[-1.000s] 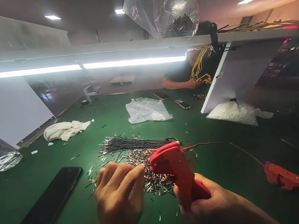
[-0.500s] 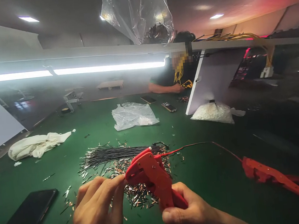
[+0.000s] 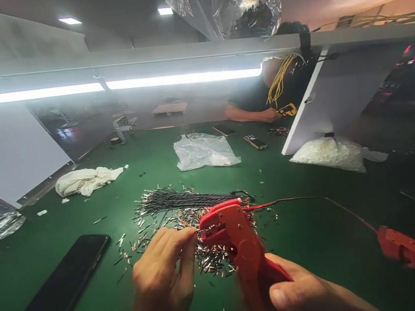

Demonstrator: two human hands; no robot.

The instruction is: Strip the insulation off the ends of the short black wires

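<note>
My right hand (image 3: 299, 289) is wrapped round the handles of a red wire stripper (image 3: 240, 231), which stands tilted with its jaws facing left and a gap showing between them. At the mouth of those jaws, the thumb and forefinger of my left hand (image 3: 163, 269) are pinched on a thin wire, of which hardly anything shows. Behind the stripper lies a bundle of black wires (image 3: 182, 198) with bare tips. Cut wire scraps (image 3: 215, 263) are heaped beneath and around the tool.
A black phone (image 3: 58, 290) lies front left, near a white cloth (image 3: 87, 181). Further back are a clear plastic bag (image 3: 205, 151) and a tied white bag (image 3: 328, 154). A thin cord leads to a second red tool (image 3: 413, 250). Across the table, a person holds a yellow tool (image 3: 288, 110).
My view has turned left, so the scene sits further right. The stripper's jaws have opened wider. Both hands stay at the tool.
</note>
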